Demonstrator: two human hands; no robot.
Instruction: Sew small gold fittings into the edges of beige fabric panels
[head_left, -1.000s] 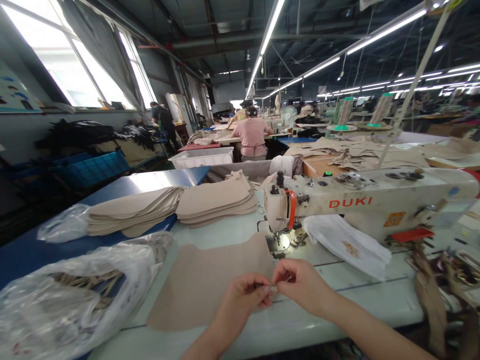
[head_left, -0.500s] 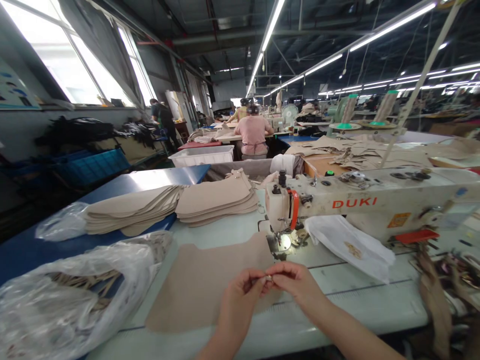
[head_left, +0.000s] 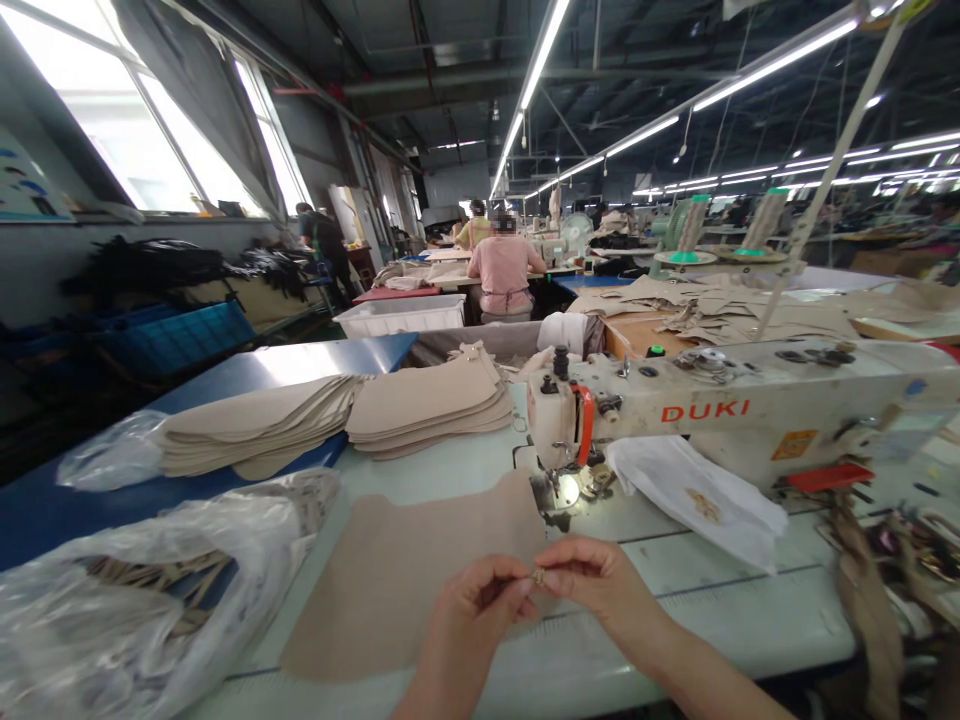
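The person's left hand point(head_left: 484, 603) and right hand point(head_left: 596, 575) come together near the lower middle of the view, each with thumb and forefinger drawn into a pinch, the fingertips of one close to those of the other. The bare left forearm point(head_left: 439, 690) rises from the bottom edge, only a short stretch showing, while the bare right forearm point(head_left: 701, 668) slants in from the lower right, with more of its length in sight.
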